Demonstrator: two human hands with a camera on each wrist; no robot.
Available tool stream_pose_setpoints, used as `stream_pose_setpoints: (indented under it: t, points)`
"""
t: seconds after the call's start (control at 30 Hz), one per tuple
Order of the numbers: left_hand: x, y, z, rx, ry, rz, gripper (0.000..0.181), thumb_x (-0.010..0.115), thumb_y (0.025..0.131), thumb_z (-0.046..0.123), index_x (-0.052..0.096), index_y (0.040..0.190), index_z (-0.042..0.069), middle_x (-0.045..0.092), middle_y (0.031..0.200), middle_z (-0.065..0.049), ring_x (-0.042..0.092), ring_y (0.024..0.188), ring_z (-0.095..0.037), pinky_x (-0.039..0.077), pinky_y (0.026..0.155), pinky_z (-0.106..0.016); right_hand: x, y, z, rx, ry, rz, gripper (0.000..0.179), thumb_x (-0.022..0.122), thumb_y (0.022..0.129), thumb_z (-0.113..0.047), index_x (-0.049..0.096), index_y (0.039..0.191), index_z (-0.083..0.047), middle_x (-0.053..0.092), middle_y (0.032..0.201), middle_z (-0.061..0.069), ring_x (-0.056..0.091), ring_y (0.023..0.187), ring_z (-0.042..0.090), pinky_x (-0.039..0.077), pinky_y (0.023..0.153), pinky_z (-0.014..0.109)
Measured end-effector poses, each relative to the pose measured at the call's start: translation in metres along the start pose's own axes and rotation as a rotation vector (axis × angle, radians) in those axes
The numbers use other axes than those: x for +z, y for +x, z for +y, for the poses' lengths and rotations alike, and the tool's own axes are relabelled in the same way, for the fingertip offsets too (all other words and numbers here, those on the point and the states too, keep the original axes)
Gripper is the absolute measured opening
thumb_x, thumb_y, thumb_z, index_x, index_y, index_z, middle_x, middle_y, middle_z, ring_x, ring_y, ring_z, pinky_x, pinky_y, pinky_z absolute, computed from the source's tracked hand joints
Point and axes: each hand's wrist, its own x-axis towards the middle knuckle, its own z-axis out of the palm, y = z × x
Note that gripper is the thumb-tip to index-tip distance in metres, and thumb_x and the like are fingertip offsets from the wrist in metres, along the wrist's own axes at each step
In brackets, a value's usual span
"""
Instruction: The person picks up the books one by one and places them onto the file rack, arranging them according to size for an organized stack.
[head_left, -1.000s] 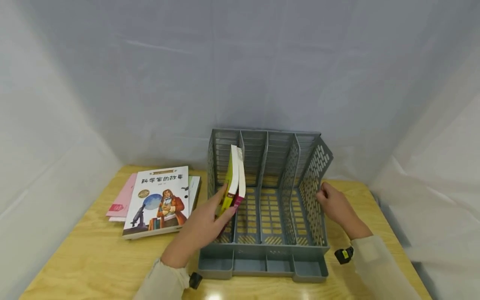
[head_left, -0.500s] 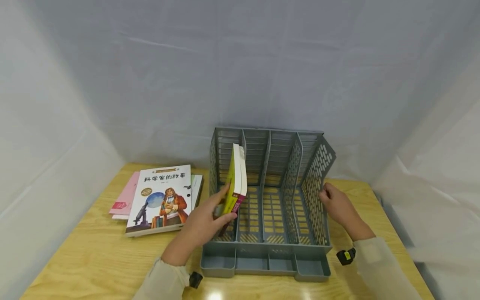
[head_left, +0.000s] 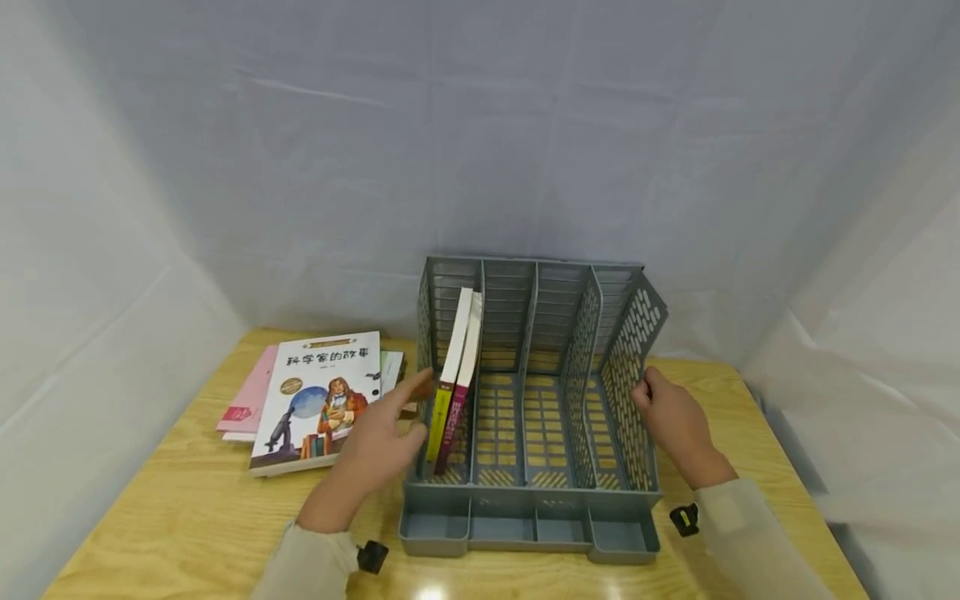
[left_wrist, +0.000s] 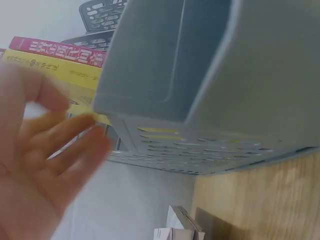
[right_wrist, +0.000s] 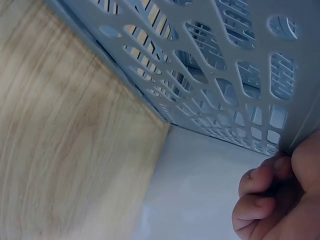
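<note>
While we hold our left hand (head_left: pixel 378 442), fingers apart, just left of the two upright, right-leaning books (head_left: pixel 452 375), our right hand (head_left: pixel 678 421) grips the organizer's right wall (head_left: pixel 633 358).

Smooth matt plastic rack (head_left: pixel 525 498), paper-paged books (head_left: pixel 455 346), glossy wood-grained tabletop (head_left: pixel 187 517), creased sheeting (head_left: pixel 487 150).

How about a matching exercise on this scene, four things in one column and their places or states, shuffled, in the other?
Column one:
1. Yellow book
2. White book
3. Left hand
4. Right hand

Column two:
A. Grips the edge of the rack's right side wall
B. Lies cover up, left of the rack
C. Leans in the rack's leftmost slot
D. Has loose fingers and holds nothing

Right pairs: 1-C, 2-B, 3-D, 4-A
</note>
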Motion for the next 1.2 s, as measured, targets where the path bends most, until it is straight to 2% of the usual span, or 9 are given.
stream_pose_setpoints:
  t: [0.03, 0.13, 0.2, 0.27, 0.37, 0.5, 0.73, 0.93, 1.2]
  points:
    - [-0.002, 0.001, -0.001, 0.004, -0.010, 0.062, 0.065, 0.056, 0.096, 0.009, 0.043, 0.157, 0.029, 0.064, 0.136, 0.002, 0.060, 0.070, -0.015, 0.050, 0.059, -0.030, 0.000, 0.000, 0.000, -0.006, -0.010, 0.015, 0.022, 0.037, 0.107, -0.017, 0.039, 0.085, -0.013, 0.033, 0.060, 0.000, 0.027, 0.049, 0.016, 0.023, 0.050, 0.031]
    - [-0.006, 0.003, -0.007, -0.006, 0.015, 0.217, 0.044, 0.054, 0.099, 0.011, 0.056, 0.143, 0.016, 0.069, 0.114, 0.000, 0.066, 0.094, -0.017, 0.052, 0.070, -0.034, 0.002, 0.000, 0.002, -0.007, -0.021, 0.031, 0.021, 0.038, 0.106, -0.017, 0.038, 0.085, -0.013, 0.032, 0.060, 0.000, 0.027, 0.049, 0.016, 0.024, 0.050, 0.031]
    - [-0.007, 0.004, -0.011, -0.048, 0.058, 0.239, 0.040, 0.055, 0.101, 0.017, 0.057, 0.141, 0.014, 0.068, 0.094, 0.000, 0.061, 0.073, -0.017, 0.047, 0.057, -0.033, 0.003, 0.000, 0.003, 0.001, -0.022, 0.034, 0.020, 0.039, 0.105, -0.016, 0.039, 0.085, -0.013, 0.032, 0.061, 0.000, 0.028, 0.050, 0.016, 0.024, 0.050, 0.032]
    - [-0.006, 0.005, -0.015, -0.098, 0.117, 0.192, 0.045, 0.055, 0.103, 0.025, 0.052, 0.146, 0.014, 0.061, 0.077, 0.001, 0.051, 0.057, -0.015, 0.039, 0.047, -0.031, 0.004, 0.000, 0.004, 0.013, -0.014, 0.033, 0.019, 0.040, 0.105, -0.016, 0.039, 0.086, -0.013, 0.033, 0.062, 0.000, 0.029, 0.050, 0.016, 0.025, 0.050, 0.032]
    - [-0.001, 0.006, -0.021, -0.161, 0.152, 0.081, 0.057, 0.054, 0.106, 0.037, 0.042, 0.156, 0.014, 0.053, 0.064, 0.000, 0.039, 0.045, -0.015, 0.034, 0.042, -0.031, 0.006, -0.001, 0.005, 0.017, -0.015, 0.040, 0.018, 0.040, 0.104, -0.015, 0.040, 0.086, -0.013, 0.034, 0.062, 0.000, 0.030, 0.050, 0.017, 0.026, 0.050, 0.032]
    - [0.009, 0.003, -0.026, -0.176, 0.182, 0.006, 0.061, 0.052, 0.107, 0.043, 0.039, 0.159, 0.012, 0.054, 0.065, 0.000, 0.044, 0.047, -0.017, 0.038, 0.044, -0.033, 0.007, 0.000, 0.004, 0.018, -0.008, 0.035, 0.019, 0.039, 0.106, -0.016, 0.040, 0.087, -0.013, 0.035, 0.061, 0.001, 0.030, 0.050, 0.016, 0.026, 0.050, 0.032]
    - [0.019, 0.003, -0.027, -0.097, 0.290, 0.000, 0.049, 0.055, 0.108, 0.030, 0.051, 0.149, 0.004, 0.058, 0.070, 0.002, 0.049, 0.050, -0.015, 0.039, 0.047, -0.033, 0.007, 0.001, 0.002, 0.050, -0.004, 0.025, 0.017, 0.038, 0.105, -0.017, 0.040, 0.088, -0.013, 0.036, 0.061, 0.001, 0.033, 0.049, 0.017, 0.026, 0.049, 0.033]
    - [0.020, 0.003, -0.024, -0.109, 0.257, -0.004, 0.048, 0.053, 0.107, 0.025, 0.049, 0.149, 0.003, 0.063, 0.076, -0.002, 0.050, 0.054, -0.016, 0.040, 0.051, -0.034, 0.007, 0.000, 0.003, 0.050, 0.010, 0.016, 0.021, 0.036, 0.107, -0.019, 0.039, 0.087, -0.013, 0.035, 0.060, 0.001, 0.031, 0.049, 0.016, 0.025, 0.049, 0.032]
    - [0.023, 0.003, -0.030, -0.127, 0.179, 0.000, 0.047, 0.050, 0.107, 0.023, 0.044, 0.151, 0.004, 0.056, 0.070, 0.000, 0.045, 0.049, -0.016, 0.036, 0.048, -0.033, 0.008, 0.000, 0.004, 0.032, 0.009, 0.012, 0.024, 0.034, 0.110, -0.021, 0.038, 0.087, -0.013, 0.035, 0.060, 0.000, 0.030, 0.049, 0.015, 0.025, 0.049, 0.031]
